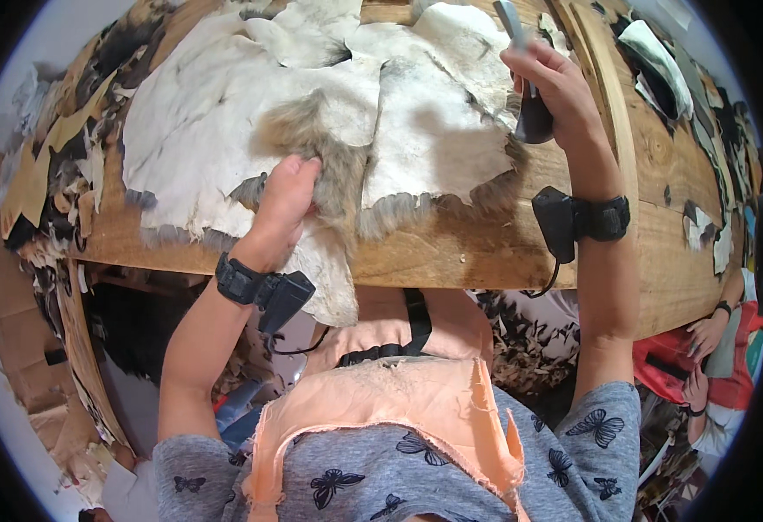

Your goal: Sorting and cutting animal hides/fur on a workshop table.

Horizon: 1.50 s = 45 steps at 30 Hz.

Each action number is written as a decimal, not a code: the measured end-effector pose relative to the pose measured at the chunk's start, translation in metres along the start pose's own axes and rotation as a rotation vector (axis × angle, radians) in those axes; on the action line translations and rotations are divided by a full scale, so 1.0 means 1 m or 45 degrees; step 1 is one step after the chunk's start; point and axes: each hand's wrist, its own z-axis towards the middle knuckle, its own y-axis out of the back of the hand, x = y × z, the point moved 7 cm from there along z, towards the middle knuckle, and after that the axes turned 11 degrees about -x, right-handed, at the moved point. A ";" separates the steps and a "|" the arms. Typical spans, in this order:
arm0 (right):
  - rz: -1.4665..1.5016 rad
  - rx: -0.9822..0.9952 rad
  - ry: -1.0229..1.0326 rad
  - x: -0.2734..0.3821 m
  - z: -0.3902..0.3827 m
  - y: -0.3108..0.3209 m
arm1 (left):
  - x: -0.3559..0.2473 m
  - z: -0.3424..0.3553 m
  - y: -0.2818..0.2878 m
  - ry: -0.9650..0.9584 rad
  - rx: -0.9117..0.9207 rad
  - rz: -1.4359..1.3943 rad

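White hides (233, 104) with grey-brown fur at their edges overlap on the wooden table (451, 252), pale skin side up. My left hand (287, 196) is closed on a piece of hide near the front edge. That piece is folded so its brown-grey fur (333, 143) shows, and a pale flap (333, 278) hangs over the table's edge. At the upper right my right hand (555, 87) is raised above the hides, its fingers wrapped round a hand tool (534, 117) with a grey metal end and a dark, rounded lower end. Its exact kind is unclear.
A wooden strip (612, 104) runs along the table at the right. Scraps of hide (77, 183) are heaped at the left, and more pieces (660, 65) lie at the right. Another person's hands (703, 339) show at the lower right beside red cloth.
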 end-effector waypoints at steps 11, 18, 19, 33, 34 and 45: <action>1.352 -0.078 -0.049 0.016 -0.043 0.022 | -0.036 -0.069 -0.048 -1.509 0.458 1.075; 0.159 -0.632 0.208 0.036 -0.091 -0.003 | -0.039 -0.074 -0.024 -1.389 0.331 0.670; 0.147 -0.643 0.200 0.037 -0.095 -0.011 | -0.038 -0.073 -0.019 -1.386 0.348 0.662; -0.507 -0.351 0.858 0.123 -0.116 -0.168 | -0.073 -0.049 0.004 -0.924 0.772 0.165; -0.505 -0.351 0.857 0.123 -0.115 -0.170 | -0.072 -0.048 0.001 -0.970 0.816 0.238; -0.553 -0.219 0.915 0.110 -0.118 -0.185 | -0.070 -0.058 -0.005 -1.553 0.807 0.381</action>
